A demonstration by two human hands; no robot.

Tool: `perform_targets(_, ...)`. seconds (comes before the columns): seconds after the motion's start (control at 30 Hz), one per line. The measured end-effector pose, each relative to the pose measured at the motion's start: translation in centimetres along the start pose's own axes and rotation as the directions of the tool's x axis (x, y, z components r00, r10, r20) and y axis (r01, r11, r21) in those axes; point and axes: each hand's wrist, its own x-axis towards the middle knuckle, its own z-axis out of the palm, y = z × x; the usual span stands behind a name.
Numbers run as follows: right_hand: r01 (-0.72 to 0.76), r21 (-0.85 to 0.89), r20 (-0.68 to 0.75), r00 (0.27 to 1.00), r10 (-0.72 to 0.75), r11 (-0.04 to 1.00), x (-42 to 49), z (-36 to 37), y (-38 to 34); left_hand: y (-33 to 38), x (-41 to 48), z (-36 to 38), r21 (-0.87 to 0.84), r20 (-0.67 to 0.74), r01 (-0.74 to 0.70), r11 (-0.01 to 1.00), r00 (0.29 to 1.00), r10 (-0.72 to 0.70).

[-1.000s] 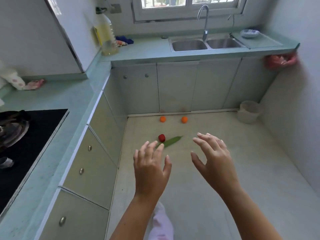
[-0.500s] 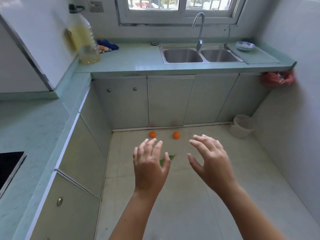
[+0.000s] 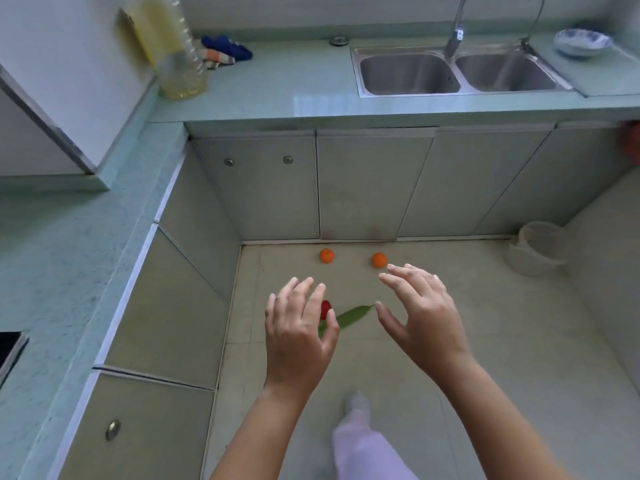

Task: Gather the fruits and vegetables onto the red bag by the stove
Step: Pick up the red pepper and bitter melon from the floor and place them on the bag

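Four pieces of produce lie on the pale tiled floor (image 3: 502, 341) in the middle of the frame, and compared with half a second ago they sit larger and lower in the picture, while the black stove top (image 3: 8, 346) has shrunk to a sliver at the left edge. I take this to mean the person has stepped toward the produce and away from the stove, so the pick-up is close but not begun.

Going left to right: the left hand (image 3: 298, 337) hovers palm down with fingers spread and nothing in it, partly covering a small round red fruit (image 3: 325, 308). Just beside that fruit a long flat green pod or leaf (image 3: 353, 315) lies slantwise between the two hands. Above, near the foot of the cabinets, sit two small round orange fruits, one (image 3: 326, 255) left of the other (image 3: 379, 260). The right hand (image 3: 420, 315) is likewise open, curled loosely and empty, its fingertips near the right orange.

All four look whole and dry. No red bag by the stove shows here.
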Motion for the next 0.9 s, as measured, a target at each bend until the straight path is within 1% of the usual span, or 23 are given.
perform_targets(0.17,-0.020,0.040,0.034,0.999,0.019,0.999,4.9,3.9,4.1,-2.4,4.1,4.0,0.065,0.024,-0.003,0.998,1.000,0.001)
perform_targets(0.33,0.013,0.078,0.105,0.994,-0.022,0.997,9.2,9.9,9.0,-5.9,8.0,9.6,0.084,0.033,0.013,0.996,0.999,-0.016)
perform_targets(0.43,-0.036,0.080,0.148,0.989,0.024,0.996,10.5,14.2,11.7,-8.3,8.8,13.7,0.083,0.084,0.024,0.996,0.996,-0.031)
perform_targets(0.53,-0.073,0.087,0.181,0.982,0.056,0.994,10.8,18.9,14.4,-10.8,9.1,18.3,0.092,0.174,0.016,0.996,0.984,-0.032)
perform_targets(0.67,-0.070,0.054,0.224,0.973,0.056,0.996,9.9,26.5,18.3,-14.6,8.5,26.0,0.063,0.270,0.020,0.998,0.962,-0.036)
perform_targets(0.8,-0.059,0.061,0.270,0.962,0.041,0.996,7.8,35.2,22.5,-20.2,7.1,34.5,0.042,0.339,0.042,0.998,0.939,-0.054)
perform_targets(0.9,-0.077,0.081,0.302,0.952,0.050,0.994,5.7,41.9,25.8,-24.3,6.1,40.4,0.017,0.380,0.046,0.999,0.924,-0.049)
